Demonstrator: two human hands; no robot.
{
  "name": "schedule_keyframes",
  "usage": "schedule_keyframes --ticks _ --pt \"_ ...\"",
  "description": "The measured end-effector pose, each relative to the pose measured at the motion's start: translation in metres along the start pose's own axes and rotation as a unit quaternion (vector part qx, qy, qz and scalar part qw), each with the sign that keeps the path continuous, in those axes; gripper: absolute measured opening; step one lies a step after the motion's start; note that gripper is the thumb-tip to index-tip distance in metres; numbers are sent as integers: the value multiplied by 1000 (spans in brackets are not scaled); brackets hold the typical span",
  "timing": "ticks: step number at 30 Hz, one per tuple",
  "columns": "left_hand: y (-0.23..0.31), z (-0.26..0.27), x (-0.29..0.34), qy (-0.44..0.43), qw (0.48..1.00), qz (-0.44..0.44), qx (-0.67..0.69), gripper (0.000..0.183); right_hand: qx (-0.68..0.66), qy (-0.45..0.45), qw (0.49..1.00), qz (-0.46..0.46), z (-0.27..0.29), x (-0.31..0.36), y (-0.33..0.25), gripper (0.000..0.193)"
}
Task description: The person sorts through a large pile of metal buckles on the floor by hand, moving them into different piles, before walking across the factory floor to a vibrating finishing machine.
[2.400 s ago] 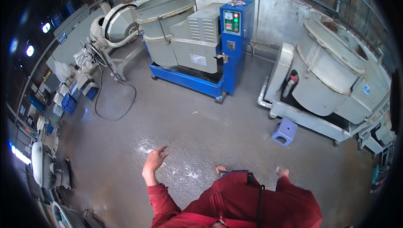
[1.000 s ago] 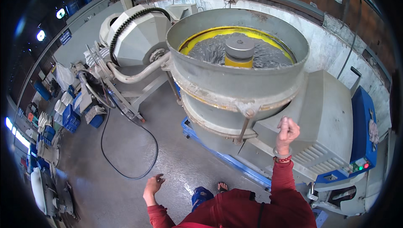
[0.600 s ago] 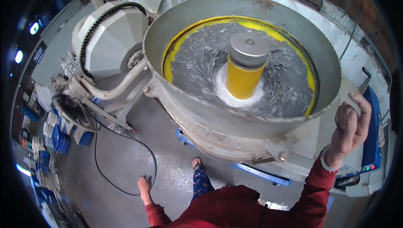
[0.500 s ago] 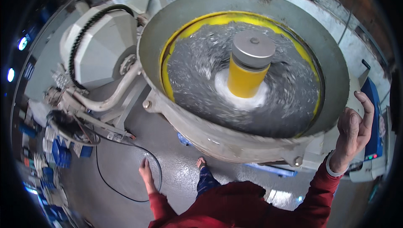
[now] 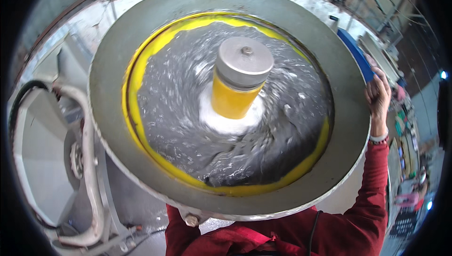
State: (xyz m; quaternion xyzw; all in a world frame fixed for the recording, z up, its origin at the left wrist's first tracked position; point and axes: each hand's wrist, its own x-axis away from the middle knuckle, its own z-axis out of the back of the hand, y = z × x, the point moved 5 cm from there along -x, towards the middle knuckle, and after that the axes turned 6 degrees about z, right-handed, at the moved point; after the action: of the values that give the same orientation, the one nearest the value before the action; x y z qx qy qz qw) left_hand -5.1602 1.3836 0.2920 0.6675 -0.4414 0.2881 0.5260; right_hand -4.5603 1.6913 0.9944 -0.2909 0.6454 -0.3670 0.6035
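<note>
My right hand (image 5: 378,97) is raised at the right rim of a large grey metal bowl (image 5: 113,48). Its fingers are partly bent and reach the edge of a blue panel (image 5: 354,52); no object shows in the hand. My left hand is hidden below the bowl, and only its red sleeve (image 5: 175,225) shows. Inside the bowl, a yellow ring lining (image 5: 134,96) surrounds a swirling, blurred grey mass of small pieces (image 5: 174,96). A yellow column (image 5: 230,98) with a round metal cap (image 5: 246,60) stands upright in the middle, with white foam around its base.
To the left stands a pale, many-sided drum (image 5: 44,147) with a bent pipe (image 5: 89,162) beside it. A bolt (image 5: 191,220) sticks out from the bowl's near rim. A white ledge (image 5: 89,18) runs behind. Another person (image 5: 414,197) is far off at the right.
The bowl now sits nearer and larger in view. My right hand has moved up and forward to the blue panel. My left hand has gone out of sight below the bowl.
</note>
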Motion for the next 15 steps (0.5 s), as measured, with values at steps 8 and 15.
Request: schedule_keyframes --ticks 8,15 --pt "19 -15 -21 -18 995 25 -94 59 -31 3 1000 -1 -6 5 -5 24" --pt "27 -7 -13 -25 989 25 -147 61 1 13 1000 -3 -10 6 -4 22"
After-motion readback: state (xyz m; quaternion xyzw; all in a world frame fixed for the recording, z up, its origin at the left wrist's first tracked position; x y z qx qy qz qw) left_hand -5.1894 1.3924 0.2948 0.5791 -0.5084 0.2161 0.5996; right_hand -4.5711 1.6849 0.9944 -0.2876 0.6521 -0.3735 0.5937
